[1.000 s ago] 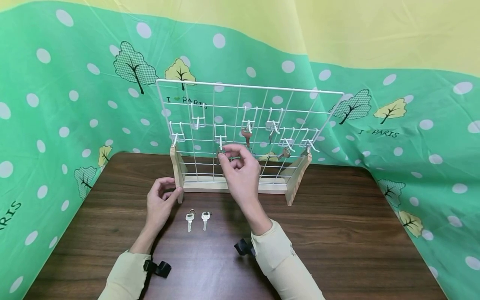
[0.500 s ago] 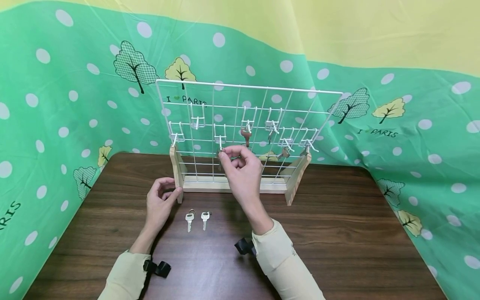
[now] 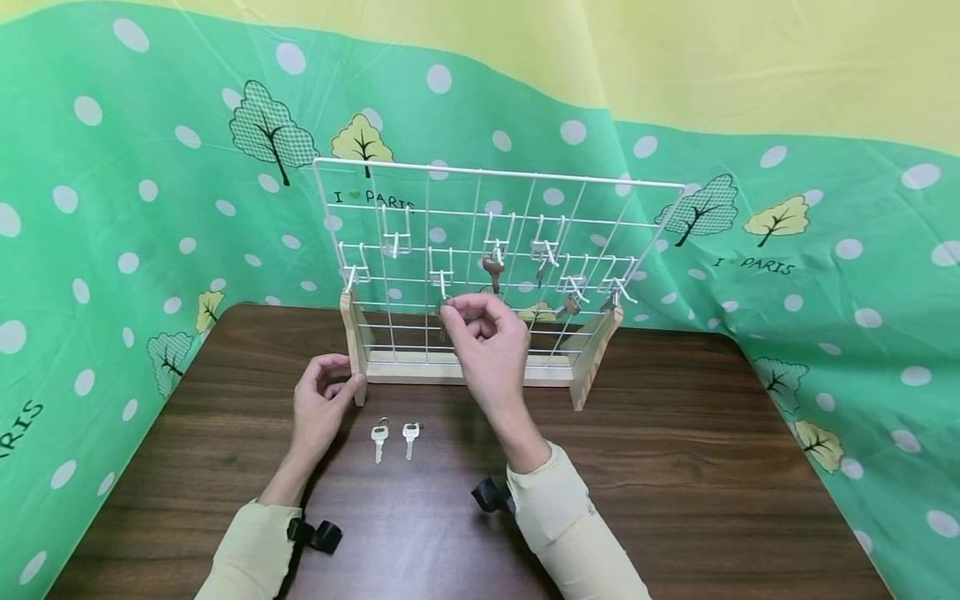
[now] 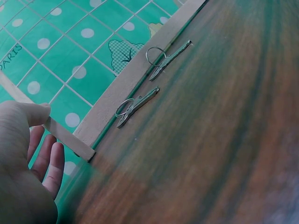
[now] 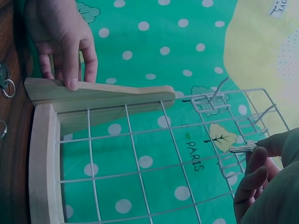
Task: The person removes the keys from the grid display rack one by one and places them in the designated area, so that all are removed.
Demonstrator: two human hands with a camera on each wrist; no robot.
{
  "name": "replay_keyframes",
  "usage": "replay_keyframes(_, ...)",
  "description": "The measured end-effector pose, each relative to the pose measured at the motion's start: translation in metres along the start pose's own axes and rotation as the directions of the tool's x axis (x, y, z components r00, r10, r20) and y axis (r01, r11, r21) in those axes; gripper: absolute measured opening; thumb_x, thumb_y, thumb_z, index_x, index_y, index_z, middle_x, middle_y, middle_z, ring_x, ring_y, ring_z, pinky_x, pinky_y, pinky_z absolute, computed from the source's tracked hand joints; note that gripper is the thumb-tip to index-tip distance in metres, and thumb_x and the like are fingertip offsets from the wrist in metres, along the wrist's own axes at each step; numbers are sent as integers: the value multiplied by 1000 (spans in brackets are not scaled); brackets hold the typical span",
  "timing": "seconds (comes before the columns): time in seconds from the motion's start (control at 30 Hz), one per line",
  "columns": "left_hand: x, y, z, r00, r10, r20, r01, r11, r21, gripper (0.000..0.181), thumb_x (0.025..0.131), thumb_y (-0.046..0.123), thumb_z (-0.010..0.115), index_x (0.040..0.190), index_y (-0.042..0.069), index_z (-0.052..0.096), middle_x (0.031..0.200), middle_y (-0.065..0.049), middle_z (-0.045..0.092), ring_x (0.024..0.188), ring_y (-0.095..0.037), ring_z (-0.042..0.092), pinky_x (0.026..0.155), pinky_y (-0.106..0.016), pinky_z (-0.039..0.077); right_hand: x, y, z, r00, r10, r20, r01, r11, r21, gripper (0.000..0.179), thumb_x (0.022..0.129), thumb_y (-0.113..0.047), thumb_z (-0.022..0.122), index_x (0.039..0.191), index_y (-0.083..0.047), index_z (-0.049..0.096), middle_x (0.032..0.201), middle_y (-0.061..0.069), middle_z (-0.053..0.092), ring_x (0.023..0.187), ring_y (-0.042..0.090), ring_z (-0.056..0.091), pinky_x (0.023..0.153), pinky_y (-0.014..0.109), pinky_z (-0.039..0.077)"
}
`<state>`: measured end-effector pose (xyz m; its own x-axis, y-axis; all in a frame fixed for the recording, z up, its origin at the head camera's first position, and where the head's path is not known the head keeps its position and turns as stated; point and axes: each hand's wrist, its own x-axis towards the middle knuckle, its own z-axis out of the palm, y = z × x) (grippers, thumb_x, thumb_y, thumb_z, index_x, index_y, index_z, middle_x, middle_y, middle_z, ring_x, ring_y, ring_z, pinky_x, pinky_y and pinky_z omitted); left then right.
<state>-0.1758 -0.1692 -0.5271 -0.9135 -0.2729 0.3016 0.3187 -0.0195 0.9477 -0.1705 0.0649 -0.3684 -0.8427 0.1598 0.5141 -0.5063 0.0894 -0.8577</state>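
A white wire grid rack [image 3: 500, 175] with wooden side supports stands on the table, with several white hooks on its bars. My right hand [image 3: 491, 346] is in front of the lower hook [image 3: 441, 277] left of centre. It pinches a key [image 5: 243, 148] between thumb and fingertips, close to that hook; whether the key's ring is on the hook, I cannot tell. My left hand [image 3: 321, 408] holds the left wooden support [image 4: 70, 137], thumb on the near side and fingers beyond. Two silver keys, a left one [image 3: 379, 440] and a right one [image 3: 410, 437], lie on the table before the rack.
Keys, including a reddish-brown one [image 3: 492, 268], hang on hooks at the rack's middle and right. An upper-left hook [image 3: 395, 245] and the far-left hook [image 3: 352, 275] show no key. Behind the dark wooden table [image 3: 712, 467] hangs a green dotted cloth [image 3: 187, 183].
My right hand has shifted slightly to the right and a little down, still pinching the key by the hook. My left hand has stayed on the support.
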Motion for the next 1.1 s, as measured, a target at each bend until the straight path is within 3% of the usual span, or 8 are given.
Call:
replay_keyframes(0.47,0,0,0,1000,3,2,-3,1000,9,34,95,-17,76,125,-16,61,110,5,70,103,-9,70,82,-16,60,-7,2,-7,999,34,40,-35,999,13,6,96,0,83,100,4,78,84,4,72,58,7,53,52,16,39)
replay_keyframes(0.7,0,1,1,1000,8,-4,-8,1000,-1,34,95,-17,77,124,-17,61,110,4,70,103,-9,70,82,-16,60,-12,9,-13,996,60,60,-61,998,3,5,95,2,82,99,2,78,85,7,74,63,7,57,55,14,42)
replay_keyframes(1.1,-1,1,0,1000,15,3,-15,1000,0,33,95,-17,76,125,-17,60,110,5,71,103,-9,70,82,-16,60,-22,28,-23,983,141,114,-140,990,-14,6,95,3,82,98,3,77,83,2,71,64,6,58,56,14,43)
